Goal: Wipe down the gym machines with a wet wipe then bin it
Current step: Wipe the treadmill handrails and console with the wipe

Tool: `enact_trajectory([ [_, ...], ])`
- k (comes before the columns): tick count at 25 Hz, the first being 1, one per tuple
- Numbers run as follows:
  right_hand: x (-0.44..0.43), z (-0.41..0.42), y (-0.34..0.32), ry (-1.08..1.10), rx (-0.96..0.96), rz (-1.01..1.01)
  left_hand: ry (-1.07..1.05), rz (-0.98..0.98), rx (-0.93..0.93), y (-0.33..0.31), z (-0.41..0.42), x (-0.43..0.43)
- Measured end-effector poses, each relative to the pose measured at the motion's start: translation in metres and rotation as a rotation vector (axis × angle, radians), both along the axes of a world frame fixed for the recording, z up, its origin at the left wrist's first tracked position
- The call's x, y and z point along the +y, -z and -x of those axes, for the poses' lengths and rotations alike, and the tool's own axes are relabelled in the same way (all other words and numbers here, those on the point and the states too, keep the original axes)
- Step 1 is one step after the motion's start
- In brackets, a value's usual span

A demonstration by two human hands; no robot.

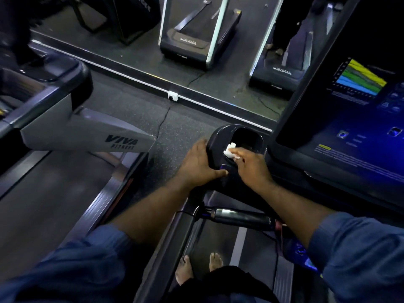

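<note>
Mid-wipe: my right grip pinched the wet wipe against the near rim of the cup holder, left grip clasping its outer wall. Wiping step was in hand; next move prob. called for a firm sweep round the bowl, w/ binning not yet due.

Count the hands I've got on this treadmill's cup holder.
2. The left hand grips the left side of the cup holder; the right hand pinches the wet wipe against its near rim. None looks hidden.
</note>
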State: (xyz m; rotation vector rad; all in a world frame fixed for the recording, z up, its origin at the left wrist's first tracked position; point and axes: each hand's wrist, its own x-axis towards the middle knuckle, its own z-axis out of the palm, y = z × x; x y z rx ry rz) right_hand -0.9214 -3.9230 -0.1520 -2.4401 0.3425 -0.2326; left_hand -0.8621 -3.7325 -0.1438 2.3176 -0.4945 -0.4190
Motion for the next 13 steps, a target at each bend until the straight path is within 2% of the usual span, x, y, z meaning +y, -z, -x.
enact_trajectory([
  [2, -0.001, 0.020, -0.001, -0.107, -0.024, 0.021, -0.058, 0.034, 0.027, 0.008, 0.030, 0.020],
  [5, -0.008, 0.045, -0.011, -0.153, -0.060, 0.076, -0.091, 0.025, -0.014, 0.021, 0.074, 0.041],
  [7, -0.003, 0.072, -0.013, -0.344, -0.077, 0.100, -0.098, -0.015, -0.062, 0.025, 0.089, 0.047],
  [10, 0.023, 0.116, -0.005, -0.677, 0.134, 0.072, -0.123, -0.099, -0.117, 0.023, 0.110, 0.054],
  [11, 0.025, 0.126, -0.002, -0.730, 0.174, 0.130, -0.130, -0.141, -0.122, 0.022, 0.120, 0.058],
  [13, 0.018, 0.136, 0.000, -0.690, 0.196, 0.270, -0.134, -0.233, -0.121, 0.022, 0.139, 0.066],
])
